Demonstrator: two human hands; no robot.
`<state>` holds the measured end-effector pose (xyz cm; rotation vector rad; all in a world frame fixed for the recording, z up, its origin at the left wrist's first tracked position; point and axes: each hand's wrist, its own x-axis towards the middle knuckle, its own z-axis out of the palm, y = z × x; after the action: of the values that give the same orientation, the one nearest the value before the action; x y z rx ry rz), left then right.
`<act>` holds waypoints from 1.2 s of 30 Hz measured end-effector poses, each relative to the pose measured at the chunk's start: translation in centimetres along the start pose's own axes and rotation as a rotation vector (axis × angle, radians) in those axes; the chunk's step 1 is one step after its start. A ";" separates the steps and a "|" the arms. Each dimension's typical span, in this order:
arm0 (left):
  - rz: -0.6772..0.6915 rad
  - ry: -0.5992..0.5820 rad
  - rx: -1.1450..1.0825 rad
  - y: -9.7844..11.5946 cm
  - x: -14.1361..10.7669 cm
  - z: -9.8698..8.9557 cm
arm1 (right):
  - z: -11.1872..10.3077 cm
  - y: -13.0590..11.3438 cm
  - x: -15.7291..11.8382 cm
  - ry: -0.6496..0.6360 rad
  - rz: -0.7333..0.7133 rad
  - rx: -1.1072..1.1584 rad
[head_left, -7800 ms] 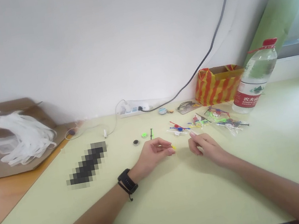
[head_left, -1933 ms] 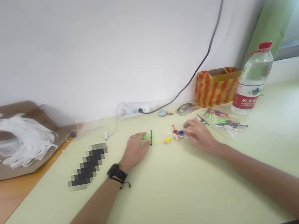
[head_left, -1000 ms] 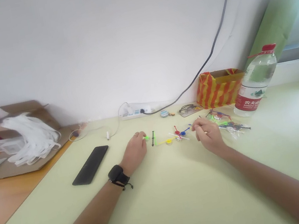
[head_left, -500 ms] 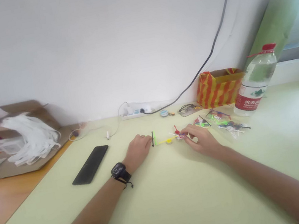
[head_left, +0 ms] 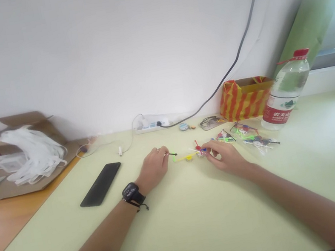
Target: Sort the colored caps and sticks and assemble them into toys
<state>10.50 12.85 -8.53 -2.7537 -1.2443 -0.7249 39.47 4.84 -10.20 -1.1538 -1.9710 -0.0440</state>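
My left hand (head_left: pixel 155 164), with a black watch (head_left: pixel 130 191) at its wrist, pinches a small black arrow-ended plastic stick (head_left: pixel 173 154), which points right. Close under its tip is a bright green piece (head_left: pixel 174 158). A yellow plastic piece with a round part (head_left: pixel 189 158) lies on the table between my hands. My right hand (head_left: pixel 225 156) is closed in a pinch on a small blue plastic piece (head_left: pixel 203 150), largely covered by the fingertips. Beside those fingertips are a red piece (head_left: pixel 197 146) and a white one; whether they are joined is too small to tell.
A black phone-like slab (head_left: pixel 100 185) lies left on the green table (head_left: pixel 179 227). Bags of coloured plastic pieces (head_left: pixel 255 138) lie right, before a striped bag (head_left: pixel 243 99) and a water bottle (head_left: pixel 288 86). A power strip (head_left: pixel 151 126) and a cardboard box (head_left: pixel 23 118) are behind.
The black stick in my left hand has turned from upright to nearly level, pointing right. My left hand has shifted slightly; my right hand stays about where it was.
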 end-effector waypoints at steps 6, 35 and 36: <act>0.026 -0.021 -0.143 1.5 -0.4 -0.6 | 0.1 0.1 -0.1 -0.036 0.034 0.031; 0.026 -0.198 -0.695 6.3 -1.7 -0.3 | 0.4 -4.5 0.6 -0.447 0.721 1.213; 0.038 -0.211 -0.702 6.2 -1.7 -0.3 | 0.4 -4.4 0.6 -0.441 0.716 1.174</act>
<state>13.87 7.37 -7.98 -3.4761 -1.1218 -1.0597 35.90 2.89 -8.50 -0.9640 -1.3419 1.6081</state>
